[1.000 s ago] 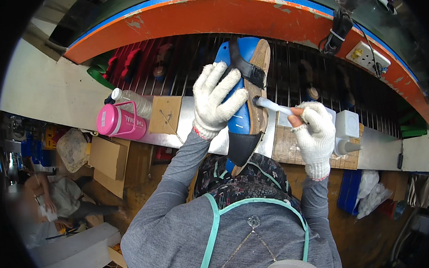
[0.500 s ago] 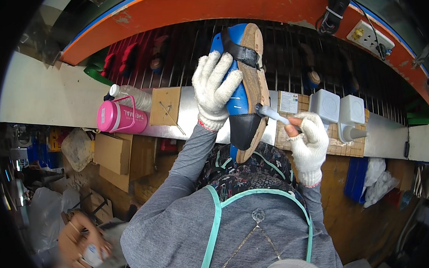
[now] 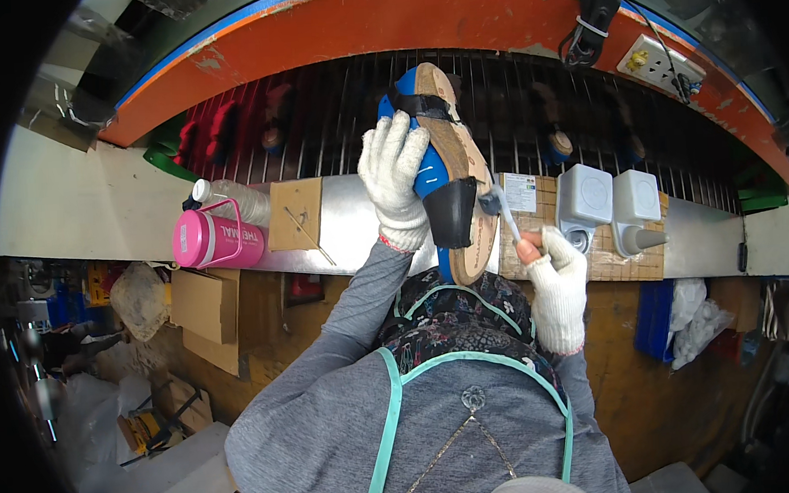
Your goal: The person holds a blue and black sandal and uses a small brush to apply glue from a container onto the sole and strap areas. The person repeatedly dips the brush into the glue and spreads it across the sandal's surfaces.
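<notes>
Sandal (image 3: 448, 168) position has barely shifted since half a second ago, though the brush (image 3: 499, 207) now meets its strap at 3 o'clock instead of lower down. Left hand (image 3: 397, 179) wraps closed around the blue sole; right hand (image 3: 552, 278) pinches the brush handle, whose bristles are hard to make out. Sandal's long axis runs 12 to 6 o'clock, its lower end cut off behind the person's apron (image 3: 393, 398), above the metal counter (image 3: 348, 218).
</notes>
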Demonstrator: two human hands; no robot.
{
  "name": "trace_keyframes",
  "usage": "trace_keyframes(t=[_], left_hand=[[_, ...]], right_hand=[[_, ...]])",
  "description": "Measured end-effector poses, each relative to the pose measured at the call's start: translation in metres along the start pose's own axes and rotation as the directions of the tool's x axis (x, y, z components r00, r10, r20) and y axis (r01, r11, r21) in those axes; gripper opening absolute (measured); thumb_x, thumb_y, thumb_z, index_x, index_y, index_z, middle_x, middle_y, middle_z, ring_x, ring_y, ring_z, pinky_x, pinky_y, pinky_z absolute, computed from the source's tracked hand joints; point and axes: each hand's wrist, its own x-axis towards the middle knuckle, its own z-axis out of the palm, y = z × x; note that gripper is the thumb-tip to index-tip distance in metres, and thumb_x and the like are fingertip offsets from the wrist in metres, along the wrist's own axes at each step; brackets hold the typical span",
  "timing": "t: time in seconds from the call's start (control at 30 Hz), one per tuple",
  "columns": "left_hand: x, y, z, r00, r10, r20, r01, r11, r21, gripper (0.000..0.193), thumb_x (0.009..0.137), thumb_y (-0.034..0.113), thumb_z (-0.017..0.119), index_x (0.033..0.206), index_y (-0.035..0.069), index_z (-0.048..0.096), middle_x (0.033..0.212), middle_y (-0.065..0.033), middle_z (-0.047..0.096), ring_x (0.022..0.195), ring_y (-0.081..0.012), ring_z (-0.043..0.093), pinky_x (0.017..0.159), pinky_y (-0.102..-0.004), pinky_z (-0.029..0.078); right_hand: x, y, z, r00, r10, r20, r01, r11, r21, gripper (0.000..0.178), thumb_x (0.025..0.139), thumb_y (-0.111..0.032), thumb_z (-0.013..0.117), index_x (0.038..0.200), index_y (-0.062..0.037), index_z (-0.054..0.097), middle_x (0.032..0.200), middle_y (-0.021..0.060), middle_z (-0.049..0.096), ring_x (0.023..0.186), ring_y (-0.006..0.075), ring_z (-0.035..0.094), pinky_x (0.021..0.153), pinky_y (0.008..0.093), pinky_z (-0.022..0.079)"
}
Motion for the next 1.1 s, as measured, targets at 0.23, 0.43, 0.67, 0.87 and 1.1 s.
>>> trace_keyframes(t=[0.23,0.43,0.67,0.87,1.1], left_hand=[[-0.008,0.001,0.0,0.999,-0.033,-0.021,0.034,0.999,0.019,0.047,0.076,0.018,0.076,0.121,0.019,0.066,0.127,-0.0134,0.066,0.117,-0.038,0.062,0.1,-0.0542,0.045],[-0.009,-0.001,-0.008,0.999,-0.045,0.013,0.045,0.999,0.028,0.047,0.076,0.021,0.076,0.122,0.021,0.066,0.129,-0.012,0.065,0.12,-0.0366,0.06,0.104,-0.0545,0.042],[-0.006,-0.006,-0.012,0.999,-0.017,-0.032,0.019,0.998,0.062,0.045,0.077,0.02,0.074,0.122,0.02,0.066,0.127,-0.0123,0.066,0.117,-0.037,0.062,0.102,-0.0522,0.044],[-0.008,-0.01,-0.014,0.999,-0.044,-0.018,0.045,0.996,0.082,0.048,0.074,0.015,0.074,0.121,0.017,0.067,0.123,-0.0141,0.068,0.11,-0.0382,0.065,0.093,-0.0515,0.048],[-0.014,-0.015,-0.012,0.997,-0.073,0.023,0.071,0.995,0.068,0.047,0.073,0.012,0.073,0.12,0.014,0.07,0.12,-0.0148,0.069,0.109,-0.0371,0.066,0.092,-0.0488,0.049]], right_hand=[[-0.011,-0.004,0.009,0.999,0.038,0.022,-0.037,0.997,-0.061,0.027,0.093,-0.017,0.071,0.101,0.0082,0.069,0.086,0.0025,0.054,0.076,0.0092,0.051,0.067,0.0243,0.04],[0.006,-0.002,0.013,0.974,-0.227,0.005,0.221,0.944,-0.246,0.023,0.091,-0.013,0.072,0.101,0.0075,0.071,0.089,0.0048,0.055,0.079,0.0123,0.052,0.068,0.026,0.042],[0.026,-0.002,0.014,0.907,-0.422,-0.011,0.394,0.857,-0.333,0.019,0.09,-0.011,0.075,0.1,0.0049,0.072,0.092,0.0049,0.056,0.076,0.0107,0.053,0.064,0.024,0.042],[0.014,0.006,0.01,0.931,-0.357,0.068,0.363,0.898,-0.25,0.02,0.088,-0.012,0.076,0.1,0.0035,0.073,0.095,0.007,0.059,0.081,0.0132,0.057,0.07,0.0254,0.047],[-0.008,0.01,0.005,0.931,-0.351,0.103,0.365,0.885,-0.288,0.02,0.089,-0.013,0.076,0.1,0.0031,0.073,0.096,0.0066,0.06,0.082,0.0131,0.057,0.07,0.0252,0.045]])
